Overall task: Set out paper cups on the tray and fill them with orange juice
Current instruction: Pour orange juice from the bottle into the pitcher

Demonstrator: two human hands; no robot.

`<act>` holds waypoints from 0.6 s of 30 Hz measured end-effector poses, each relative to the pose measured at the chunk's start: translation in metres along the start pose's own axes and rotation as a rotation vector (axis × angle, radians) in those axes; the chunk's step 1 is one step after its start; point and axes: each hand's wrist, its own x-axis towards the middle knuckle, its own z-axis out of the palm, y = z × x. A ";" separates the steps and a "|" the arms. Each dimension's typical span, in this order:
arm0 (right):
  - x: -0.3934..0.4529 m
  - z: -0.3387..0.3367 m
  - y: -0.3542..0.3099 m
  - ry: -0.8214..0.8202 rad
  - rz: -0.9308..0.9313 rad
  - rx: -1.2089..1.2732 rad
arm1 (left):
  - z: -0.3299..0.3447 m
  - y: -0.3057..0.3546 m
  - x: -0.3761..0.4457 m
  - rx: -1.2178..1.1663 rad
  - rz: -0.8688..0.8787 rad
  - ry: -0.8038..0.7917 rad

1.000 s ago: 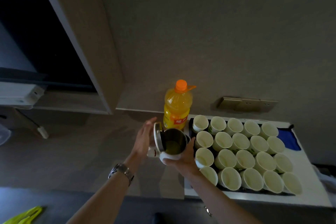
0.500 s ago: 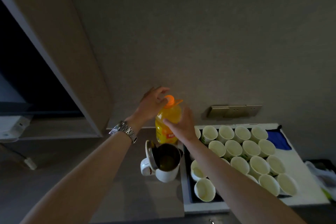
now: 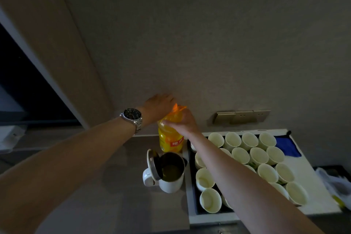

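From my remote seat this looks like a hotel room: a brass wall socket plate (image 3: 242, 116) at centre right, a kettle (image 3: 169, 172) on the counter (image 3: 114, 186), a dark screen far left.

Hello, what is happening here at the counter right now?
A person is working on the orange juice bottle: the left hand covers its orange cap, and the right hand grips its neck. A white kettle stands open in front of the bottle. Beside it, many paper cups stand on the tray.
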 end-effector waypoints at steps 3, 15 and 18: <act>0.002 0.002 0.003 0.028 -0.004 -0.008 | -0.001 -0.003 0.003 0.036 0.036 -0.004; 0.031 0.021 0.036 0.030 0.024 -0.035 | -0.006 0.000 0.007 -0.065 -0.057 -0.089; 0.006 0.009 0.012 0.044 -0.024 -0.013 | -0.013 0.007 0.006 0.019 -0.126 -0.087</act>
